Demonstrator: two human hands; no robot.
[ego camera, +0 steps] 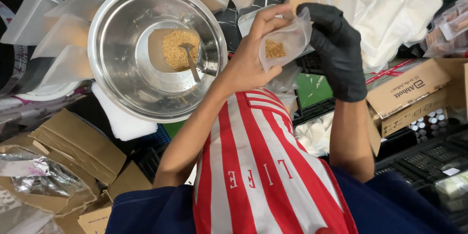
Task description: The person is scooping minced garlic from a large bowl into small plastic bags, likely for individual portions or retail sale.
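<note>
My bare left hand and my right hand, in a black glove, hold a small clear plastic pouch between them, above the red-and-white striped apron. The pouch has a bit of tan grain at its bottom. The left fingers pinch its left edge and the gloved fingers grip its right top edge. To the left sits a large steel bowl with a heap of the same tan grain and a metal spoon resting in it.
Empty frosted pouches fan out left of the bowl and along the top. White bags pile at upper right. Cardboard boxes stand right, torn cardboard and foil lower left. Black crates with small bottles at right.
</note>
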